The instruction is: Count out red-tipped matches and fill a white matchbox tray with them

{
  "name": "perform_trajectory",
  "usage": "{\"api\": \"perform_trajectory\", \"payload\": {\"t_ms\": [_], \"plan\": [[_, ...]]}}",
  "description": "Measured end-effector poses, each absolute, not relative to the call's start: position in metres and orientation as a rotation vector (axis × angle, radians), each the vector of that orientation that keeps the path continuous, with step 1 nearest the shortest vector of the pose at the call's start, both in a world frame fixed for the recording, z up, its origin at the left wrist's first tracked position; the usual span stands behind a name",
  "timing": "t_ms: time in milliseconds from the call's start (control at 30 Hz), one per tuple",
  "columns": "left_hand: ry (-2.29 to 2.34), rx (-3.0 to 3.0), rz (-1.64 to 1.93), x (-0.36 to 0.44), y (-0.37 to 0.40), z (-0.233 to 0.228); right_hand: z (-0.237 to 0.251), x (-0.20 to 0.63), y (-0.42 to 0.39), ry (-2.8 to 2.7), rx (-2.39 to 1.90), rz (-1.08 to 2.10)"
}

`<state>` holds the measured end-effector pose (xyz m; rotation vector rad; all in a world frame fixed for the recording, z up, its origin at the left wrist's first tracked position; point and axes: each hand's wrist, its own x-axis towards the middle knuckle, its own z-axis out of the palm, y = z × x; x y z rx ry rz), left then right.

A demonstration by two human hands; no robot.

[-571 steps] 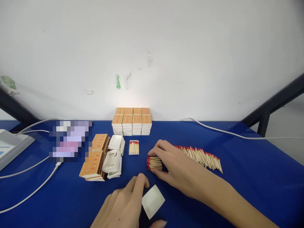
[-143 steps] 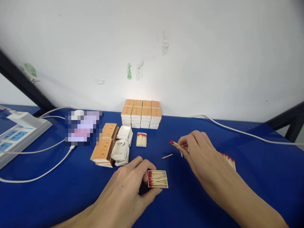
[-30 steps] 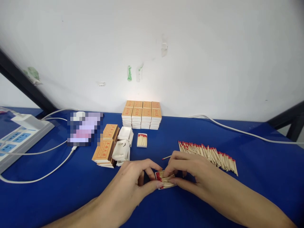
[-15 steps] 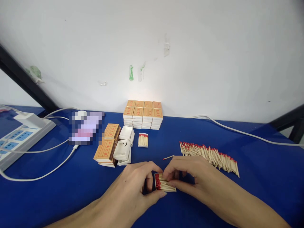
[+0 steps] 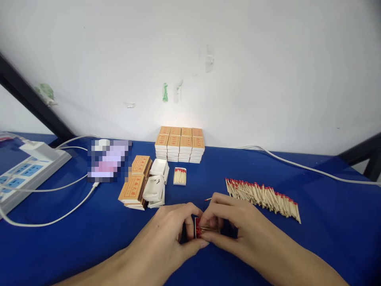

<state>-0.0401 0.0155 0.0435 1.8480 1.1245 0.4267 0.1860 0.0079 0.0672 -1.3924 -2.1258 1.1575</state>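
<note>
My left hand (image 5: 168, 228) grips a small matchbox tray (image 5: 195, 227) at its left side, thumb in front and fingers behind. Inside the tray lie red-headed matches (image 5: 199, 230), partly covered by fingers. My right hand (image 5: 238, 222) reaches over the tray from the right, its thumb and fingers closed on matches there. Just behind that hand a single match (image 5: 208, 199) lies on the table, half hidden. To the right spreads a long pile of loose matches (image 5: 264, 198). Farther back stands another tray filled with matches (image 5: 180, 176).
Stacked matchboxes (image 5: 180, 145) stand against the wall. Left of centre are more orange matchbox covers (image 5: 133, 186) and several white trays (image 5: 154, 188). A blurred-out phone-like object (image 5: 110, 161), a power strip (image 5: 38, 165) and white cables (image 5: 71, 217) occupy the left side.
My right hand has shifted slightly left and now covers more of the tray and its matches. My left hand keeps its hold on the tray.
</note>
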Motion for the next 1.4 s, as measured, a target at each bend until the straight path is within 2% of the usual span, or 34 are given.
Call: {"api": "perform_trajectory", "payload": {"t_ms": [200,433,800,1133,1400], "plan": [[1.144,1.858,0.414,-0.038,0.014,0.044,0.069,0.191,0.011,-2.138,-1.448,1.073],[1.181,1.899,0.369,-0.039,0.014,0.043,0.055,0.2,0.018,-2.146,-1.572,0.577],[1.188,1.973,0.402,-0.038,0.01,0.051,0.045,0.204,0.019,-2.286,-1.519,0.354],[1.214,1.966,0.308,-0.041,0.013,0.051,0.063,0.198,0.013,-2.089,-1.45,0.591],[1.207,1.995,0.328,-0.041,0.014,0.048,0.072,0.193,0.008,-2.263,-1.222,0.91]]}}
